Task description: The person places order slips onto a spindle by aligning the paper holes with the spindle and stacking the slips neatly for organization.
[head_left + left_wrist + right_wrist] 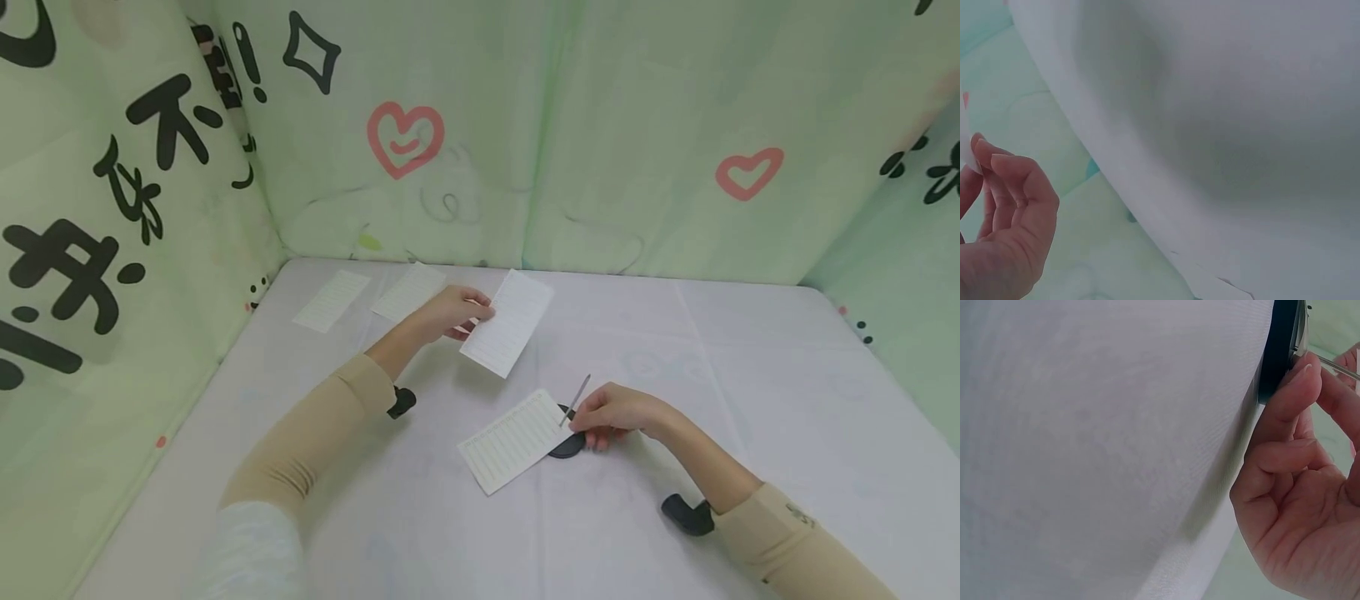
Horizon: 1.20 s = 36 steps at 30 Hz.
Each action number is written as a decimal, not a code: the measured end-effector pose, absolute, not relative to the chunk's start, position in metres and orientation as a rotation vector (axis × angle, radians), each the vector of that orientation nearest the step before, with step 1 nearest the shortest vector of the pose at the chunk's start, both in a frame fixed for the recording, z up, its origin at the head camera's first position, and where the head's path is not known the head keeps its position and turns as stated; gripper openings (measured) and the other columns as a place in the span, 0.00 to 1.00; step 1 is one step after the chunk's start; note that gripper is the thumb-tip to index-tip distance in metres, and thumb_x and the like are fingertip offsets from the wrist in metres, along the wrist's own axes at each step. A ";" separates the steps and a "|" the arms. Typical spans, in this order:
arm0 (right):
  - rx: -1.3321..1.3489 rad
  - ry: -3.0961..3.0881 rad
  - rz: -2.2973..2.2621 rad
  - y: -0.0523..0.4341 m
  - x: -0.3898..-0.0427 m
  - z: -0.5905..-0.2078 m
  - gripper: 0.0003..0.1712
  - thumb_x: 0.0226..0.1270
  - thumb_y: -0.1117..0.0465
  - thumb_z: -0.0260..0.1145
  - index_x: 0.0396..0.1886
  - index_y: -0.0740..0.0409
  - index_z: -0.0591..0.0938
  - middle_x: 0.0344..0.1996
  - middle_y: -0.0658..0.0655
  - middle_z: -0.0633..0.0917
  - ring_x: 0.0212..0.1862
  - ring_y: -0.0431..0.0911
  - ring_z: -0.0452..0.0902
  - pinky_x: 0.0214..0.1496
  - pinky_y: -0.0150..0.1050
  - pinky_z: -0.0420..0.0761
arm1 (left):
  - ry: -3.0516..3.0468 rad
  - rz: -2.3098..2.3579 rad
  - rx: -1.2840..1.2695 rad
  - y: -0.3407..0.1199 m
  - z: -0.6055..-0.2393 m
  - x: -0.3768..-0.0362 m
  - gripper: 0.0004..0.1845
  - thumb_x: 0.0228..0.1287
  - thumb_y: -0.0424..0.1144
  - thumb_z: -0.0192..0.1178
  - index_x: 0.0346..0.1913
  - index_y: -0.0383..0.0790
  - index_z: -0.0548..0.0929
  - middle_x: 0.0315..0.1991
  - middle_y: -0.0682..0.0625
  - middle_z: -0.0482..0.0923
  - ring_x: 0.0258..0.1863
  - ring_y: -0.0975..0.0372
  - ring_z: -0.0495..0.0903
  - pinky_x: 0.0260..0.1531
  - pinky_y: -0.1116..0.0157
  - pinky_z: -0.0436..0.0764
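My left hand [480,315] pinches a lined paper slip [510,332] by its edge and holds it lifted above the white table [787,400]. In the left wrist view its curled fingers [1007,187] show with a sliver of the slip [965,147]. My right hand [581,421] grips a paper spike, a thin metal pin [576,397] on a round black base [567,448]. A second lined slip [513,439] lies flat with its corner at the pin. The right wrist view shows the thumb [1285,394] against the base [1275,350] and the pin [1341,369] running past the fingers.
Two more lined slips [332,300] [408,292] lie at the table's back left. Green printed cloth walls [600,125] close in the table at the back and both sides. Black wrist mounts [401,402] [686,512] sit under each forearm.
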State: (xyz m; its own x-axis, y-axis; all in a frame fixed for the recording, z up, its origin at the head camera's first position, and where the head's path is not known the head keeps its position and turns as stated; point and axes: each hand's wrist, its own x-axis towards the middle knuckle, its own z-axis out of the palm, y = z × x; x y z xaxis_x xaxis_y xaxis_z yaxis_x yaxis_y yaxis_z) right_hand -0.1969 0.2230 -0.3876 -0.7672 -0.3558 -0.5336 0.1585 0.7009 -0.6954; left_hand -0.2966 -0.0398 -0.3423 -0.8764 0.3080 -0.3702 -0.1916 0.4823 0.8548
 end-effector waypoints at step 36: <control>-0.240 2.421 -1.437 0.231 -0.181 -0.279 0.24 0.65 0.53 0.59 0.47 0.72 0.76 0.31 0.56 0.82 0.33 0.46 0.81 0.37 0.37 0.80 | 2.069 1.364 0.466 -0.034 -0.305 -0.230 0.09 0.62 0.37 0.58 0.43 0.37 0.77 0.29 0.50 0.78 0.27 0.61 0.73 0.27 0.68 0.76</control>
